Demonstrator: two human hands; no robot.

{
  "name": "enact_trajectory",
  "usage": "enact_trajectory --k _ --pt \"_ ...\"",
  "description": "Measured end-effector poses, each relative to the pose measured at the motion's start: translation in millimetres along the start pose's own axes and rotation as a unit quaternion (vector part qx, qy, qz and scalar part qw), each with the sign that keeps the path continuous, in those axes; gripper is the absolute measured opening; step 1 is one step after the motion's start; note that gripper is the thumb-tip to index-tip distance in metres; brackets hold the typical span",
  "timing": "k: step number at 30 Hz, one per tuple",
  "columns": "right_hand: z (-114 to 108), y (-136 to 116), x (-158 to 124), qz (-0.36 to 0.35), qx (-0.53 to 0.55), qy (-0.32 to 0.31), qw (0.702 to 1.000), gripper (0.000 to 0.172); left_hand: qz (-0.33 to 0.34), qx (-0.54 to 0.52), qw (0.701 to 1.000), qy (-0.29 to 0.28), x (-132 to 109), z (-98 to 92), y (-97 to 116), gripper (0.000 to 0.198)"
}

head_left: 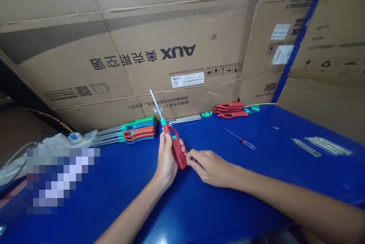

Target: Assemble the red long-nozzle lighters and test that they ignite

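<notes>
- Over a blue counter (pixel 199 217), a person grips a red, long-barrelled lighter (pixel 178 147) in the left hand (pixel 168 156); the right hand (pixel 209 166) comes in from the right to the handle's butt.
- The left fingers wrap closed around the handle, thumb on the near-left flank, fingertips showing past its right edge.
- The right fingers are curled into a pinch beside the butt, at or just off its right edge; how fully they close, and whether anything small sits between them, cannot be told.
- The lighter's long axis runs aslant, metal barrel to the upper left, butt to the lower right. From the right fingers, the handle lies immediately to the left. By all appearances, the work turns on this meeting: left hand steadying, right hand nearer the butt.
- Behind the left hand, assembled lighters (pixel 139 132) lie stacked with barrels to the left; metal tubes (pixel 189 119), green pieces (pixel 207 114) and red handle shells (pixel 230 110) line the foot of a printed carton (pixel 128 27).
- To the right, a screwdriver (pixel 246 143) lies well apart from both hands, with clear tubes (pixel 327 146) farther over.
</notes>
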State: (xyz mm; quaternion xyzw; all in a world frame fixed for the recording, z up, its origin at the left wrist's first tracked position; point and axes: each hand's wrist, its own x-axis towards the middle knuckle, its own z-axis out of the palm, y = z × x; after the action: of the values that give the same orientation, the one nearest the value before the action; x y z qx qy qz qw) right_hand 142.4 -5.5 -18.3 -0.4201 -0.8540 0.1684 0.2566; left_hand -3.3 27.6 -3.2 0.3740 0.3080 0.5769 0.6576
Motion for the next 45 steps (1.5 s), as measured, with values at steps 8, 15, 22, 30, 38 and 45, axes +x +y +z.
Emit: enact_trajectory --k 8,15,22,30,38,45 --pt "4 5 1 -0.005 0.009 0.021 1.0 0.016 -0.023 -0.013 1.0 0.013 3 -1.8 1 0.044" --pt "3 3 0 -0.024 0.009 0.039 0.999 0.016 -0.023 -0.042 0.999 0.024 3 -2.7 0 0.043" --pt "7 7 3 -0.034 0.003 0.06 0.998 0.015 -0.041 -0.066 0.997 0.012 2 -7.7 2 0.047" --pt "7 11 4 -0.039 -0.02 0.057 0.997 0.016 -0.038 -0.061 0.997 -0.018 -2 -6.3 4 0.053" --pt "8 11 5 -0.018 -0.055 0.038 0.998 0.019 -0.027 -0.043 0.997 -0.056 -2 -7.8 1 0.047" --pt "3 13 5 -0.018 -0.051 0.035 0.998 0.025 -0.019 -0.023 0.997 -0.068 -2 -8.4 1 0.045"
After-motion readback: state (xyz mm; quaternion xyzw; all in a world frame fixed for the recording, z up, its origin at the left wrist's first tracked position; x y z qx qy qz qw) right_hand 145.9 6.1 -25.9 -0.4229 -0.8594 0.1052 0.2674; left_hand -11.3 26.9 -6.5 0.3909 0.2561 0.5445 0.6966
